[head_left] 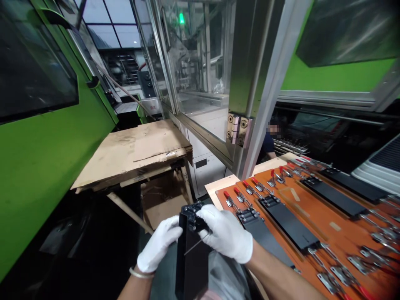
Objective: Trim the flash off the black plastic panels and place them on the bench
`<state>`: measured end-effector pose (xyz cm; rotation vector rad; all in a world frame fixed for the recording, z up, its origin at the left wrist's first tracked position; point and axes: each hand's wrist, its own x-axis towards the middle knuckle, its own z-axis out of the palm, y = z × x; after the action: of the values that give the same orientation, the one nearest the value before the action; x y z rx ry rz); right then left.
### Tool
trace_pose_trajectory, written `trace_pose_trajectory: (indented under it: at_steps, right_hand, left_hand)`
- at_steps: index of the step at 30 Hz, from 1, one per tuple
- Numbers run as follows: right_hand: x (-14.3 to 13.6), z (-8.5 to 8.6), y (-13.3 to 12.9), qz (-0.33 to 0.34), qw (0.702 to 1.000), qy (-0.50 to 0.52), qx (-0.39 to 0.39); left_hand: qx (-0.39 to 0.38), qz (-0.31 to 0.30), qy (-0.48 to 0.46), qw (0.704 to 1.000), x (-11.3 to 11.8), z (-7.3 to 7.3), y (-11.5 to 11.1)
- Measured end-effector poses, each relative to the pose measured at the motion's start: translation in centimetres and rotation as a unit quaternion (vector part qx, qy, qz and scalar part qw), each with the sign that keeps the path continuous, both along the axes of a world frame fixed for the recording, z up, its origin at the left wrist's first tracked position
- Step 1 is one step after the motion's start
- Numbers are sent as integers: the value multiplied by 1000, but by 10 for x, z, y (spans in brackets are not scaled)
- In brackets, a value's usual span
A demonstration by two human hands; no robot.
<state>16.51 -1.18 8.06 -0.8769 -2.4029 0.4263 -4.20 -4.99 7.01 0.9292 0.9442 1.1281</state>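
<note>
A long black rectangular part stands nearly upright in front of my body, with small metal fittings at its top end. My left hand, in a white glove, is closed on its left edge. Also white-gloved, my right hand grips the fitted top end from the right. A thin metal rod slants across the black face below my right fingers; whether they hold it I cannot tell. Right of my hands, an orange fixture board bears several similar black panels and red-handled toggle clamps.
At the left, a cardboard-topped table stands beside a green machine. A metal-framed clear door rises ahead, its hinged post near the board. A cardboard box sits under the table. Another person is partly visible behind the board.
</note>
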Motion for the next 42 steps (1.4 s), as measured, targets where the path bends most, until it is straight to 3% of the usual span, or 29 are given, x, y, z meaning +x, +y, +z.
trace_pose_trajectory:
  at_steps: [2, 4, 7, 10, 13, 17, 19, 21, 27, 34, 42]
  right_hand:
    - [-5, 0, -1, 7, 998, -61, 19]
    - [-11, 0, -3, 14, 994, -104, 36]
    - [-19, -1, -4, 4, 995, -97, 17]
    - [-19, -5, -4, -69, 995, 15, -68]
    - [-16, -15, -3, -142, 977, 93, -132]
    - [-20, -35, -11, -124, 955, 118, -243]
    - [-27, -42, -17, -118, 926, 153, -324]
    - [-34, -44, -22, -122, 907, 187, -357]
    - [-44, -30, -30, -134, 945, 177, -239]
    - [-40, -18, -32, -107, 938, 181, -277]
    - [-39, -26, -32, -114, 942, 188, -254]
  left_hand:
    - [61, -28, 130, 989, 4, 9, 5]
    - [98, -11, 191, 977, 9, 5, 11]
    - [88, 37, 157, 983, 14, -14, 20]
    - [52, 86, 83, 991, 14, -27, 24]
    - [23, 149, 51, 987, 13, -27, 23]
    - [-3, 188, 41, 981, 12, -23, 19]
    - [13, 194, 53, 979, 11, -25, 18]
    - [43, 198, 74, 976, 11, -30, 18]
    - [115, 211, 159, 958, 11, -33, 15]
    - [206, 179, 329, 904, 5, -44, 17]
    - [238, 183, 377, 876, 7, -49, 20]
